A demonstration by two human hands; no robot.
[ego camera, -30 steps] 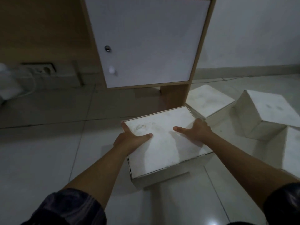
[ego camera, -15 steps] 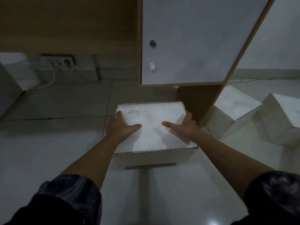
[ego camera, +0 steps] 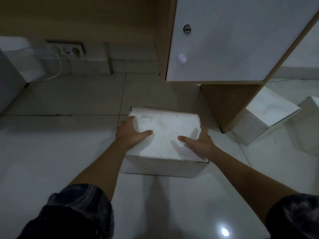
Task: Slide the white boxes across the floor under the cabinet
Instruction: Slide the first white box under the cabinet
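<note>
My left hand lies on the left edge of the box, thumb flat across the lid and fingers wrapped down over the side. My right hand is spread wide at the right edge, thumb pointing in across the lid; its shadow falls on the lid, and I think the palm sits slightly off the surface, though I cannot tell for sure. The box rests flat on the floor, in front of the cabinet and a little to the left of its wooden leg, with its far edge near the cabinet's lower front edge. A second box stands tilted on the floor on the far side of the leg, and a third shows only in part at the right border. On the back wall, a socket has a white cord hanging from it.
</note>
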